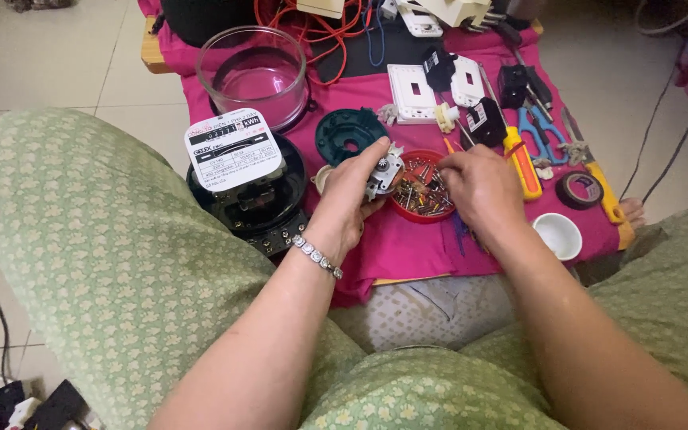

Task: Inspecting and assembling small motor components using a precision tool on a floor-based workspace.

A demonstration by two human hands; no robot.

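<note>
Head view. Person seated, knees in green patterned cloth at either side of the frame; a low surface (170, 56) covered with a magenta cloth (408, 239) lies ahead.

Left hand (352, 199): fingers curled around a small metal gear mechanism (384, 173), thumb and forefinger closed on its upper edge. The part is lifted just above the cloth, touching the left rim of the red dish. A beaded bracelet (316, 256) sits at the wrist.

Right hand (479, 185): fingertips pinched together and dipped over the red dish (424, 189), which is full of small screws and metal bits. Whether a screw is actually held between the fingers cannot be made out; the fingers hide it.

Around them: a black round meter base (252, 203) with a white printed dial plate (232, 148) stands left of the left hand. Behind it, a clear glass dome cover (252, 73), open side up. A dark green round disc (348, 131) lies just beyond the left hand. White wall-switch plates (413, 93) further back. A yellow-handled screwdriver (521, 163) lies just right of the right hand, blue-handled scissors (541, 134) beyond it, a roll of black tape (579, 189) near the cloth's right edge, and a small white cup (559, 235) near the right forearm. Red wires (312, 32) are tangled at the far end.
</note>
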